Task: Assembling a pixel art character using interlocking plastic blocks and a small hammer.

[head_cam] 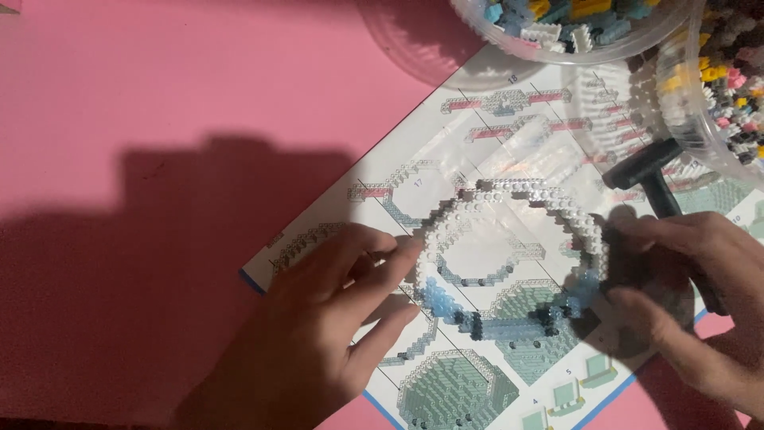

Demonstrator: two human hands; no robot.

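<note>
A ring built of tiny white, pale blue and dark blue bricks (509, 209) lies on an instruction sheet (446, 127) with printed build steps. My left hand (318, 326) rests on the sheet, its fingertips touching the ring's left side. On the other side, my right hand (692, 287) pinches the ring's right edge between thumb and fingers.
Two clear plastic tubs of small mixed-colour bricks stand at the top right, one (573, 40) at the top edge and one (700, 95) at the right. A black T-shaped tool (649, 171) lies on the sheet by the right tub. Pink table surface (159, 95) spreads to the left.
</note>
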